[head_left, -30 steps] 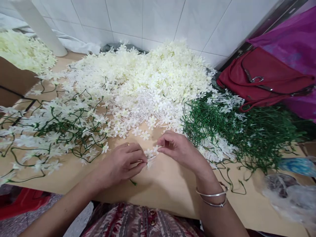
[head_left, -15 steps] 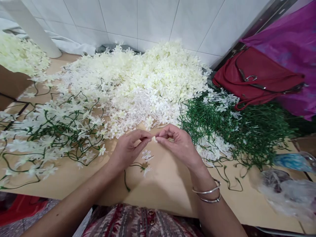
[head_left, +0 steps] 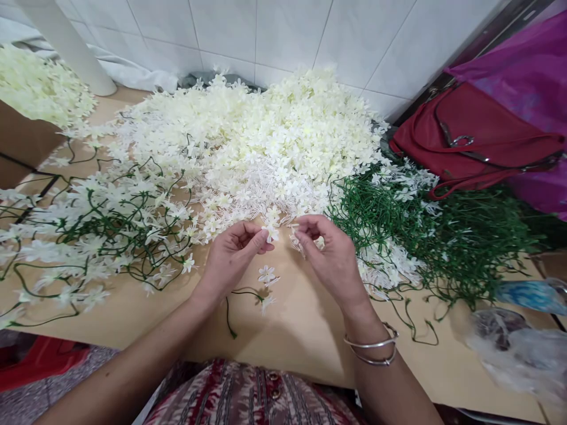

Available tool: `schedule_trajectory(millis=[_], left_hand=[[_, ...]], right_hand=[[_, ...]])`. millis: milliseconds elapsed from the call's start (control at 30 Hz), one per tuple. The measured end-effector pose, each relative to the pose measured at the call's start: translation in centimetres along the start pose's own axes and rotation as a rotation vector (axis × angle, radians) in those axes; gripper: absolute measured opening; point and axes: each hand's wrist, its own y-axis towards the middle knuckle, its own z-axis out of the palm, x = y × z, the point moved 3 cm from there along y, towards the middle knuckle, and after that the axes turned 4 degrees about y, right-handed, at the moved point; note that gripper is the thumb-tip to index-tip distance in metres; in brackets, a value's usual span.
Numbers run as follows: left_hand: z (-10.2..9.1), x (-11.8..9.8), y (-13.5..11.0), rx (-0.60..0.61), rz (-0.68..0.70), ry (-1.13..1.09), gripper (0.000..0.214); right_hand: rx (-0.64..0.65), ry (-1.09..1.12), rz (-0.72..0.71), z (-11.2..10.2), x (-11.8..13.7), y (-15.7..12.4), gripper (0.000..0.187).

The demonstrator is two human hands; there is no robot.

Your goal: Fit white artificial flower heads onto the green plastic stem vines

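Note:
My left hand [head_left: 241,251] pinches a white artificial flower [head_left: 271,232] between thumb and forefinger. Across a small gap, my right hand [head_left: 325,254] has its thumb and forefinger closed on a small thin white piece [head_left: 292,225] whose kind is unclear. More white bits show under the right fingers; whether they are held or lie on the table cannot be made out. Below the hands, a loose white flower [head_left: 266,274] lies flat on the table. A green stem [head_left: 230,319] with white strands at its tip rests just nearer to me.
A large heap of cream-white flowers [head_left: 305,130] stands against the tiled wall. Flowers on green stems [head_left: 119,218] spread at left, bare green stems [head_left: 376,203] at right. A red handbag [head_left: 478,139] and clear plastic bags [head_left: 527,348] occupy the right side.
My hands, which met fingertip to fingertip, have drawn apart. The white flower now shows plainly in the left fingers. The whole view has shifted slightly.

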Motion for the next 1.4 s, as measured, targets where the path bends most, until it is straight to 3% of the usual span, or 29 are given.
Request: schedule_trajectory(millis=[133,233,433,767,967,1167,1300,1400], left_hand=[[0.7,-0.3,-0.1,-0.002,-0.061,-0.070,0.040],[1.0,-0.1,-0.2,-0.020,-0.081,-0.121,0.039],[1.5,0.0,-0.5,-0.006,-0.076,-0.150,0.033],[2.1,0.6,-0.7,-0.029,-0.090,-0.311,0.026],[2.6,0.9,-0.5,-0.042,-0.095,-0.357,0.027],[2.5,0.9,-0.7,-0.025,0.094,-0.127,0.015],[2.1,1.4,-1.1,-0.032,0.251,0.101,0.006],[2.1,1.9,-1.3,-0.059,0.271,0.123,0.006]], right_hand=[[-0.125,0.333,0.096,0.1,0.6,-0.3,0.010],[-0.170,0.434,0.068,0.8,1.6,-0.6,0.010],[-0.161,0.257,-0.107,2.0,2.2,-1.1,0.013],[-0.194,-0.046,-0.209,3.0,2.2,-1.6,0.013],[-0.284,0.086,-0.012,3.1,0.9,-1.7,0.010],[-0.213,0.129,0.027,2.7,0.6,-1.4,0.025],[-0.092,0.193,0.069,2.5,0.3,-0.9,0.036],[-0.016,0.225,0.061,2.3,0.0,-0.7,0.035]])
